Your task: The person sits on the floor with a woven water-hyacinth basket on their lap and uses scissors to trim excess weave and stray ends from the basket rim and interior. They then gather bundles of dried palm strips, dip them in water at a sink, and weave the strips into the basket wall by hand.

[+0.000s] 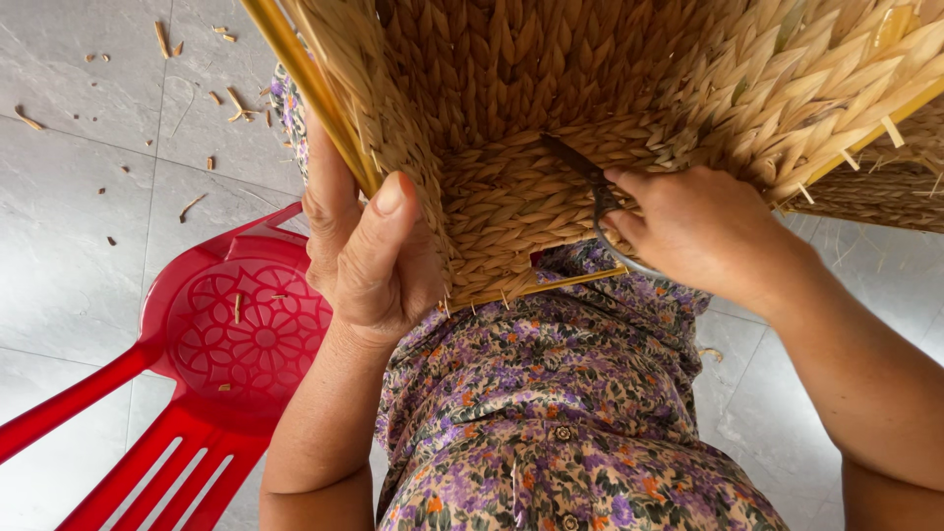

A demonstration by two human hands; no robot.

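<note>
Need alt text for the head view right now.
Left hand grips the edge of a woven basket while the right hand holds scissors against its inside. A red plastic chair stands alongside.

Bright, even daylight, soft shadows, sharp focus throughout, slight wide-angle stretch at edges.

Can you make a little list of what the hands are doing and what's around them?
left hand: grips the edge of the woven basket
right hand: holds scissors inside the basket
scissors: dark blades against the weave
chair: red plastic, left of the person
floor: grey tiles with straw bits
</note>
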